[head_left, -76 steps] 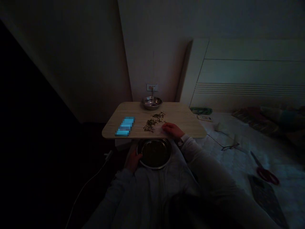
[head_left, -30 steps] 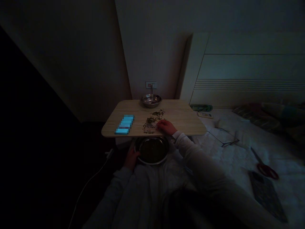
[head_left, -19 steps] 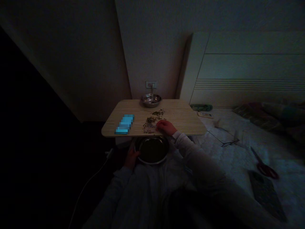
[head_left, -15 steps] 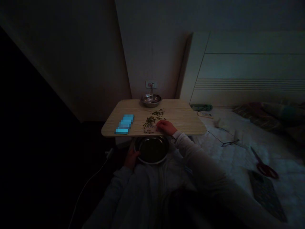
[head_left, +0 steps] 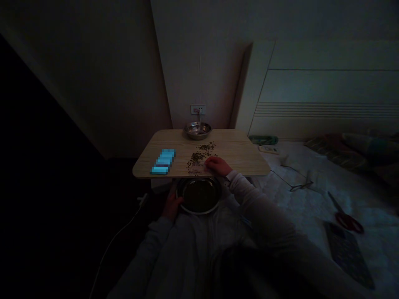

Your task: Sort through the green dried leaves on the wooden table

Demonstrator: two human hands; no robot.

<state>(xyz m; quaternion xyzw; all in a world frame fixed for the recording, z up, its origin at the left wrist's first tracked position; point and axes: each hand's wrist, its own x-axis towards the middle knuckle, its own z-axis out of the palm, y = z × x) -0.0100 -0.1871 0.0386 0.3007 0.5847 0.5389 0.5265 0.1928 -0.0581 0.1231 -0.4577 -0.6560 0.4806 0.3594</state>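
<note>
My left hand [head_left: 172, 206] grips the left rim of a round metal basin [head_left: 199, 212], which sits on my lap below the table's front edge. Dark contents lie in the basin, too dim to name. Over the small wooden table [head_left: 240, 145], my right hand [head_left: 217, 165] rests with its fingers bent and pinched together at the edge of scattered small dark green seeds or beans [head_left: 197, 156]. Whatever those fingertips hold is too small to make out. A paler patch of bits lies just left of the fingertips.
A steel bowl [head_left: 197, 131] stands at the table's back, below a wall socket [head_left: 198, 110]. A lit phone [head_left: 163, 161] lies on the left. On the bed are red-handled scissors [head_left: 349, 222], glasses [head_left: 301, 187], a patterned flat item [head_left: 349, 255] and a pale remote [head_left: 268, 149].
Almost nothing differs. My right fingers stay in nearly the same spot beside the scattered bits, and my left hand keeps its hold on the basin.
</note>
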